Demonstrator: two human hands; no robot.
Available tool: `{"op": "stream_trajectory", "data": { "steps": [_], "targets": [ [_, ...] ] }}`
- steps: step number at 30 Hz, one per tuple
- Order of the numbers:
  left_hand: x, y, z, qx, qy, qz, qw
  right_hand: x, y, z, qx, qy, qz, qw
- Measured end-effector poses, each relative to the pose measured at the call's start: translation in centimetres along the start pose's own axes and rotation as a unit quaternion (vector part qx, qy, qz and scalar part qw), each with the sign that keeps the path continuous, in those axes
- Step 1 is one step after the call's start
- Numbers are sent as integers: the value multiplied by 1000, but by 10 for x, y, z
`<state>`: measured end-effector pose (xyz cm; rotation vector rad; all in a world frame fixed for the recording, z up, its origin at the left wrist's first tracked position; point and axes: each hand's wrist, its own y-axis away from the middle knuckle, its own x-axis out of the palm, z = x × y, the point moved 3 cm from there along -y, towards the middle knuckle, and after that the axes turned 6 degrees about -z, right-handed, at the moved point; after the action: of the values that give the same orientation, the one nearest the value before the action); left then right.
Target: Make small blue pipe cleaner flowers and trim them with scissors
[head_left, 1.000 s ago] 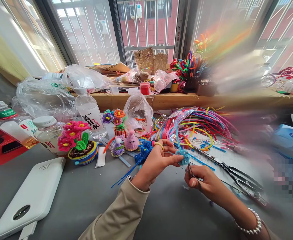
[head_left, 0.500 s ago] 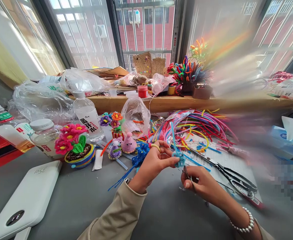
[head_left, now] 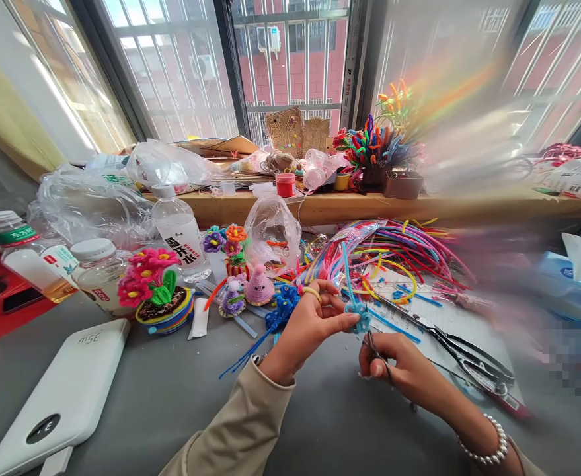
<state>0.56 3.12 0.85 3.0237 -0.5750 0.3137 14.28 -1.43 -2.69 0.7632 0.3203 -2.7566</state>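
Observation:
My left hand (head_left: pixel 306 328) pinches a small blue pipe-cleaner flower (head_left: pixel 360 319) whose stem sticks upward. My right hand (head_left: pixel 403 370), a pearl bracelet on its wrist, grips small dark tweezers (head_left: pixel 377 349) with their tips just under the flower. Both hands hover over the grey table (head_left: pixel 171 390). A blue pipe-cleaner bundle (head_left: pixel 277 311) lies just left of my left hand.
Big scissors (head_left: pixel 461 357) lie to the right on white paper. A heap of coloured pipe cleaners (head_left: pixel 399 251) sits behind the hands. Left are pipe-cleaner flower pots (head_left: pixel 157 291), water bottles (head_left: pixel 181 231), plastic bags and a white power bank (head_left: pixel 65 396). A wooden sill (head_left: pixel 349 201) holds clutter.
The hands have stayed together on the blue flower; the right hand with the tweezers shifted slightly under it. The view wobbled a little.

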Motion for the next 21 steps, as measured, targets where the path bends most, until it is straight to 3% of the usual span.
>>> {"op": "stream_trajectory", "data": {
  "steps": [21],
  "targets": [
    [-2, -2, 1, -19, 11, -1, 1000, -1, -2, -4, -30, 29, -19, 999]
  ]
}}
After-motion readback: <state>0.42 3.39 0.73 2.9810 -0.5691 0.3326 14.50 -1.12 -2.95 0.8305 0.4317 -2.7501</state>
